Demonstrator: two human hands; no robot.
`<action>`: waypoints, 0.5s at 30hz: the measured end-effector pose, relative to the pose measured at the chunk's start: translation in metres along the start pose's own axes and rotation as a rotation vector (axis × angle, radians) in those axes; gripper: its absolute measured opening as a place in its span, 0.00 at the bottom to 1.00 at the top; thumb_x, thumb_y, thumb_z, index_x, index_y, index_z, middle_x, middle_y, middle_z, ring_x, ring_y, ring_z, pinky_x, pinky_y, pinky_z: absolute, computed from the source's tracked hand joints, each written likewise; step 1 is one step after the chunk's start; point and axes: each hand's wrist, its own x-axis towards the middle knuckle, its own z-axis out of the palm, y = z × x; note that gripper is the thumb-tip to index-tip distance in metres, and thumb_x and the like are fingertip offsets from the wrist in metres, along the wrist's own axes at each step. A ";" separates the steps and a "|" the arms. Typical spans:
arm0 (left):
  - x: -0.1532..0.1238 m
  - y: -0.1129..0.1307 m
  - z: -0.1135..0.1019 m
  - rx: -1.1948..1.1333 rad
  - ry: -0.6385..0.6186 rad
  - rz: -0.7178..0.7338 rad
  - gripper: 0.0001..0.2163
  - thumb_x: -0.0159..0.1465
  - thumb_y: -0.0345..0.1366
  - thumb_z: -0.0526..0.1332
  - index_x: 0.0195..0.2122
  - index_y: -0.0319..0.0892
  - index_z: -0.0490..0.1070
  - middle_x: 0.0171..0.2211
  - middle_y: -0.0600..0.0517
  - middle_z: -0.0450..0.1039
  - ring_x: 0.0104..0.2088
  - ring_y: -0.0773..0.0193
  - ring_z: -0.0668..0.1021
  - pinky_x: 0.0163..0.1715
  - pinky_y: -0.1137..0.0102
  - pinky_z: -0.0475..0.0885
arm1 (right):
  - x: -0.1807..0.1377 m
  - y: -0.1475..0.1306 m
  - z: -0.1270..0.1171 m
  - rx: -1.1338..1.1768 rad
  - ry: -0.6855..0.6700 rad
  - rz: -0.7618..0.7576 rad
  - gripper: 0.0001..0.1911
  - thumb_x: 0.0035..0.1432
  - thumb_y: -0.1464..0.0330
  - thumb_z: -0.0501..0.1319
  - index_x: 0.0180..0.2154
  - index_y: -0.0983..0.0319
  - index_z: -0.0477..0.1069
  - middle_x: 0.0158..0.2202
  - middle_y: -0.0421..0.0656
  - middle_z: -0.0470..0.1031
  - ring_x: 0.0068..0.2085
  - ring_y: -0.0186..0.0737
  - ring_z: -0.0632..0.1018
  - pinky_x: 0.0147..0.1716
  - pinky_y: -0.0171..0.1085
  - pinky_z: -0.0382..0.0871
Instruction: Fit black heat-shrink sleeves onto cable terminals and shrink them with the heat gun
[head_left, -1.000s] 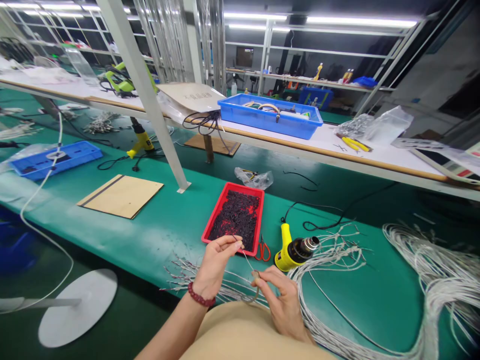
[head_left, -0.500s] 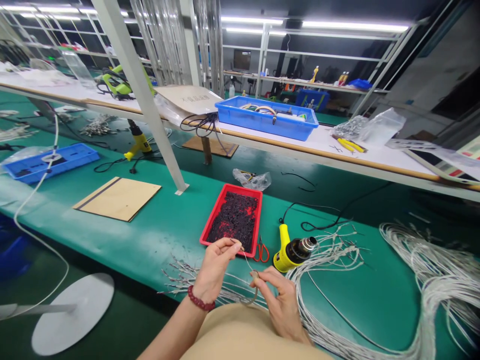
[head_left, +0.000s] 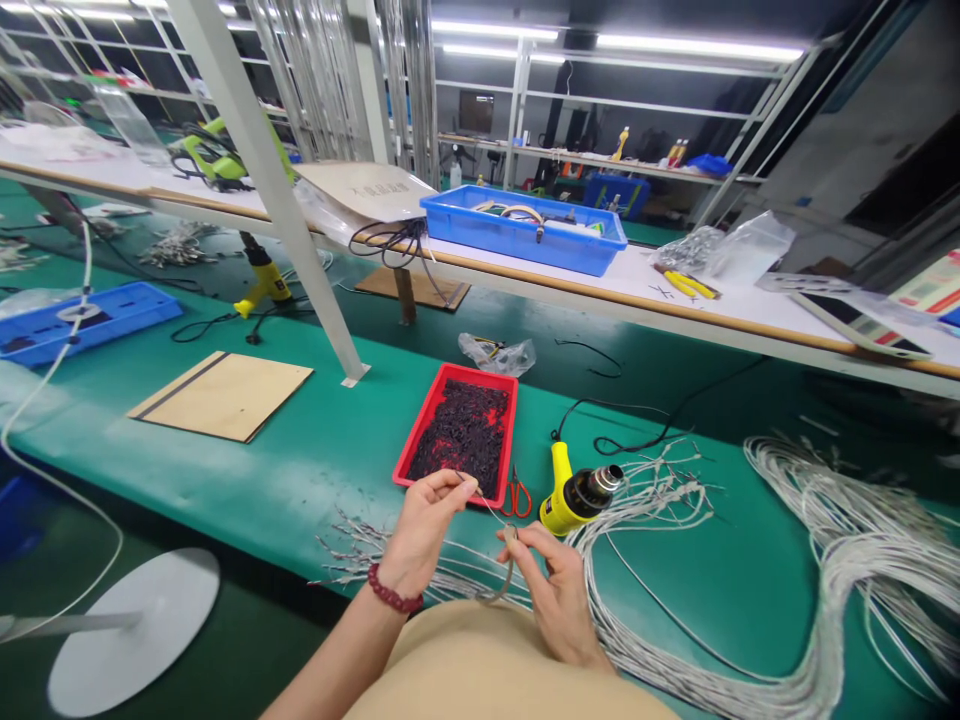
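Observation:
My left hand [head_left: 429,522], with a dark red bracelet at the wrist, pinches the thin end of a cable [head_left: 493,512] between thumb and fingertips. The other part of that cable is closed in the fingers of my right hand [head_left: 553,582], and a pale stretch hangs in a curve beneath. What exactly lies under the fingertips is too small to make out. Just beyond my left hand stands a red tray [head_left: 405,452] holding many small black pieces. Scissors with red handles [head_left: 517,496] lie at its right side. A yellow and black heat gun [head_left: 574,497] rests beyond my right hand.
Bundled white cables [head_left: 814,610] spread over the right of the green table [head_left: 345,440]; more cable ends [head_left: 356,550] lie left of my hands. A white post [head_left: 300,240] rises at centre left. A raised shelf carries a blue bin [head_left: 517,237]. A cardboard sheet [head_left: 225,395] lies left.
The whole view has shifted slightly, so the table and its things sit a little further left. Both hands keep their grip on the cable in nearly the same pose.

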 end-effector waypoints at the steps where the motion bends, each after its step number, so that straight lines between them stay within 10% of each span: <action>1: 0.000 0.000 0.000 0.001 0.002 0.003 0.07 0.48 0.35 0.72 0.24 0.39 0.76 0.23 0.56 0.73 0.24 0.74 0.69 0.28 0.78 0.63 | 0.000 0.000 0.000 0.002 -0.001 0.000 0.13 0.63 0.67 0.56 0.29 0.61 0.75 0.31 0.41 0.77 0.35 0.38 0.76 0.38 0.32 0.66; 15: -0.002 0.002 0.001 0.031 -0.011 0.035 0.06 0.46 0.34 0.72 0.23 0.40 0.77 0.24 0.54 0.76 0.27 0.71 0.72 0.31 0.75 0.65 | 0.001 -0.001 0.001 0.035 0.025 0.032 0.14 0.63 0.65 0.56 0.30 0.62 0.75 0.29 0.42 0.76 0.34 0.39 0.75 0.37 0.33 0.66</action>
